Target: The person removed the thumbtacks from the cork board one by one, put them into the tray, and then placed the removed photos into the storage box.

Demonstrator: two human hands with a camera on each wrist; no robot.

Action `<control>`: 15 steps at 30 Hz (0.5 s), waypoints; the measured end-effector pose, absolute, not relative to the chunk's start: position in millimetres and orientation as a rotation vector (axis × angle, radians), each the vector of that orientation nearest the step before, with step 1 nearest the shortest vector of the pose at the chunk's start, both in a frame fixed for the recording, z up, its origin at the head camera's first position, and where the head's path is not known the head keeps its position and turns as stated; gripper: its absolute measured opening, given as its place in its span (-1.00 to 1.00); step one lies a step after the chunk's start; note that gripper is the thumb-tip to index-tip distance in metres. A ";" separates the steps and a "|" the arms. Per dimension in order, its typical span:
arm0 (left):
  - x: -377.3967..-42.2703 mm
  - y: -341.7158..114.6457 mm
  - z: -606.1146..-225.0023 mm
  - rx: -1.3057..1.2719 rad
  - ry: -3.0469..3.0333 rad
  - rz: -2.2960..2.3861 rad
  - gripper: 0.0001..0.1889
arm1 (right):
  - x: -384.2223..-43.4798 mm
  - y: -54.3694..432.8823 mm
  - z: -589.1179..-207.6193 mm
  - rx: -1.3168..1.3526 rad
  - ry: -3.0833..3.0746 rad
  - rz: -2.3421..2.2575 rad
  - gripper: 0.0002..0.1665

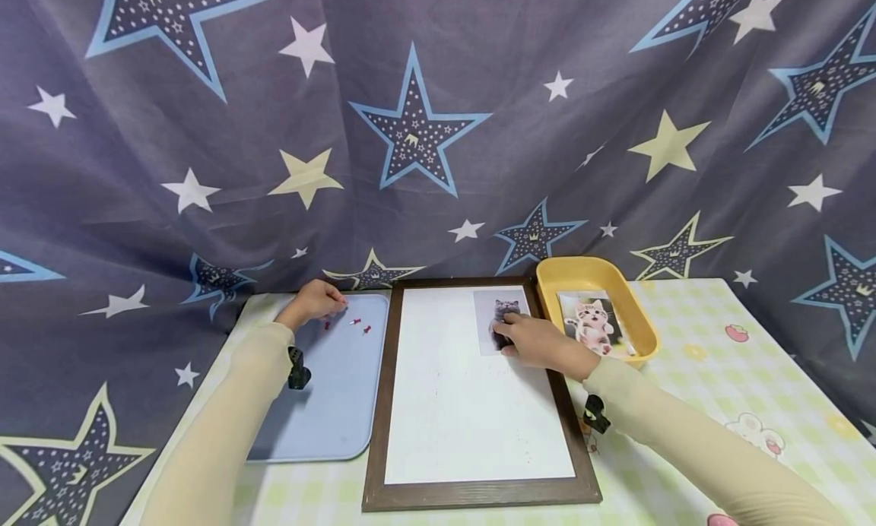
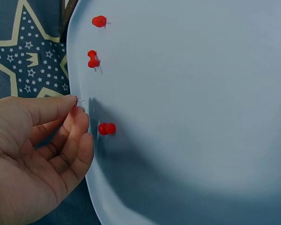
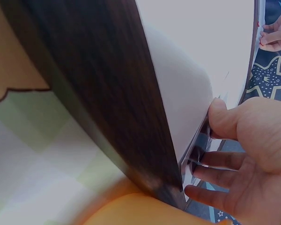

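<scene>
Thumb and forefinger of my left hand (image 2: 47, 140) pinch a red push pin (image 2: 76, 101) by its head, its metal point sticking out, at the rim of the light blue tray (image 1: 322, 404). Several more red push pins (image 2: 93, 60) lie on the tray beside that hand. On the upper right of the brown-framed white board (image 1: 472, 419) lies a photo card of a grey cat (image 1: 484, 313). My right hand (image 1: 537, 343) reaches over the frame and presses the card with its thumb and spread fingertips, covering part of the cat.
A yellow basket (image 1: 649, 324) stands against the board's right side, holding photo cards, the top one showing a kitten (image 1: 591, 321). A green-and-white checked cloth (image 1: 691, 404) covers the table. Behind hangs a dark star-patterned curtain (image 1: 513, 77).
</scene>
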State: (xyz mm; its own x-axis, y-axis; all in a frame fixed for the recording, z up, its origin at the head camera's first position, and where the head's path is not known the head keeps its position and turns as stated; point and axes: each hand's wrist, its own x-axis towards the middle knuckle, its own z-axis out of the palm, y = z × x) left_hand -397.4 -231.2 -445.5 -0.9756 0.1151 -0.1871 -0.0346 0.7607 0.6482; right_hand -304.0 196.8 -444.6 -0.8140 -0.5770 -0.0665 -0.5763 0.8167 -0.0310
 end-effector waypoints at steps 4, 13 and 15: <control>-396.5 -233.1 -446.5 0.078 2.738 0.980 -0.78 | -304.4 196.9 -445.3 -0.934 2.920 -0.015 -0.43; -394.5 -232.7 -442.0 0.067 2.642 0.937 -0.77 | -304.3 197.6 -446.7 -0.957 2.947 -0.007 -0.45; -394.1 -232.0 -440.9 0.064 2.631 0.922 -0.78 | -304.4 197.8 -447.2 -0.961 2.954 -0.003 -0.45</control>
State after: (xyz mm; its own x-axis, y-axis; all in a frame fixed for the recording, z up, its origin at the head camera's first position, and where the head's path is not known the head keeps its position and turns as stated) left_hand -394.1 -232.0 -440.9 -0.9372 0.1567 -0.3116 -0.0722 0.7869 0.6128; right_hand -304.4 197.8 -447.2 -0.8082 -0.5880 -0.0326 -0.5879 0.8088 -0.0125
